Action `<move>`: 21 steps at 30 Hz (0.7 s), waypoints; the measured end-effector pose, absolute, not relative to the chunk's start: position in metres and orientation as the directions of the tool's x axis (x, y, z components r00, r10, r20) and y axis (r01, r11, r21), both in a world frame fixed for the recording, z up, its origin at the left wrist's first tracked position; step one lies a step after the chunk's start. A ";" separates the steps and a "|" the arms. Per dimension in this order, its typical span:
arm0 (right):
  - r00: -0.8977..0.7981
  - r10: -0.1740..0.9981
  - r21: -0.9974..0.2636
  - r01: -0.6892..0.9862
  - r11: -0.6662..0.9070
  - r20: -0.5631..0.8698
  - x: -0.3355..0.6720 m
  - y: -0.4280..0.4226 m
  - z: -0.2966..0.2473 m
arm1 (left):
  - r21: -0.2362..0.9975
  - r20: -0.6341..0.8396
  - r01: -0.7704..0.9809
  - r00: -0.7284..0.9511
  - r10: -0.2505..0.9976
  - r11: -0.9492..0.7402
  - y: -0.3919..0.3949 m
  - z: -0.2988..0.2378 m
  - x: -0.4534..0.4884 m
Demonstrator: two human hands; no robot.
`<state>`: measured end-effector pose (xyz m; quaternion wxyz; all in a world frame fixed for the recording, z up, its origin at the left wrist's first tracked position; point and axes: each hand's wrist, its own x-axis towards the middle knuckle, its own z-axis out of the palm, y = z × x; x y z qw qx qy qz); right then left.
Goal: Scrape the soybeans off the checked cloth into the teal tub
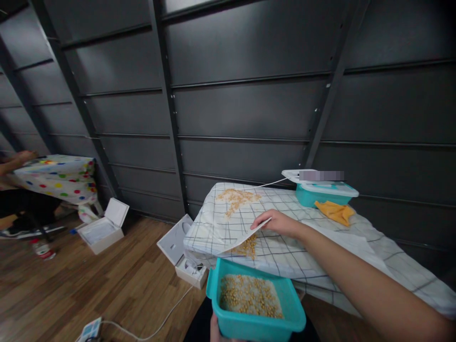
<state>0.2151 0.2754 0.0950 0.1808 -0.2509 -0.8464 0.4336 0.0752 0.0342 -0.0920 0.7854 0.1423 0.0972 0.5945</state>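
My left hand (pixel 214 328) is closed on the near left side of a teal plastic container (pixel 258 319), mostly hidden beneath it. Inside lie yellow soybeans (pixel 251 294) mixed with white grains that look like rice. My right hand (pixel 276 223) pinches a thin white sheet (pixel 245 239), paper or card, tilted over the table with its far end close to the container's back rim. Partly under the sheet, loose soybeans (pixel 247 248) lie on the checked tablecloth (pixel 281 254) near the edge. Farther back is another scattered patch of beans (pixel 238 197).
A second teal container (pixel 308 195) with a white lid and a yellow cloth (pixel 335 212) sit at the table's back right. Open white boxes (pixel 192 275) and a cable (pixel 156 332) lie on the wooden floor. Another person's hand (pixel 24 156) is at a dotted table, far left.
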 end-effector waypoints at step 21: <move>-0.690 0.700 -0.822 0.282 0.496 0.186 0.237 0.273 0.099 | 0.245 0.203 -0.912 0.380 0.903 0.329 0.044 -0.104 0.077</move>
